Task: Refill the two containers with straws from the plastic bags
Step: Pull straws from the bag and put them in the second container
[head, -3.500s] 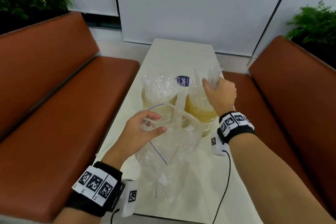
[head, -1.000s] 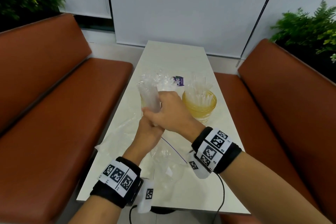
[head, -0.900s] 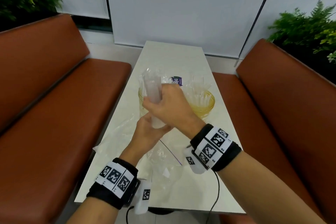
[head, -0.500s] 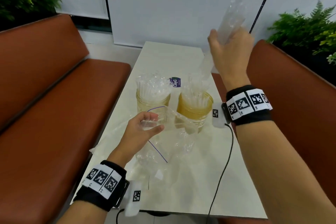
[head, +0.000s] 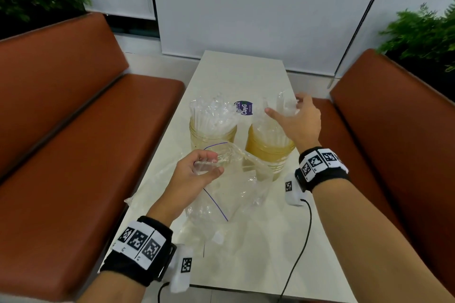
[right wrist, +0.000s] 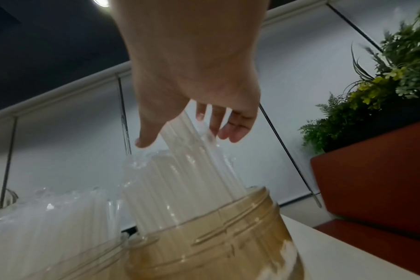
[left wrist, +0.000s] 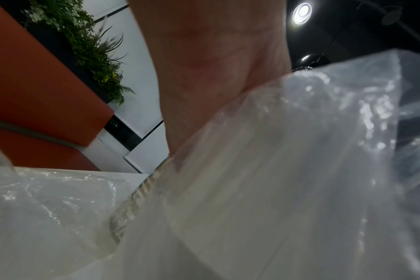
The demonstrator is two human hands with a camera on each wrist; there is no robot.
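Note:
Two yellowish clear jars stand side by side on the white table (head: 236, 74). The left jar (head: 211, 136) is packed with wrapped white straws (head: 211, 113). Over the amber right jar (head: 270, 155), my right hand (head: 283, 107) hovers with thumb and fingers spread loosely around a bundle of straws (right wrist: 185, 170) standing in that jar (right wrist: 216, 236). Nearer to me, my left hand (head: 216, 163) pinches the mouth of a clear zip bag (head: 236, 187) and holds it up off the table. In the left wrist view the bag's plastic (left wrist: 300, 161) fills the picture below my palm.
Brown padded benches (head: 73, 155) (head: 406, 130) flank the narrow table. A flat, crumpled plastic bag (head: 152, 179) lies at the table's left edge. A purple ClayG label (head: 243, 108) shows behind the jars. A black cable (head: 301, 241) trails from my right wrist over the table's near part.
My right hand drew a bundle of straws from the bag, raised it high to the right, then lowered it into the right jar and spread its fingers. My left hand kept hold of the bag.

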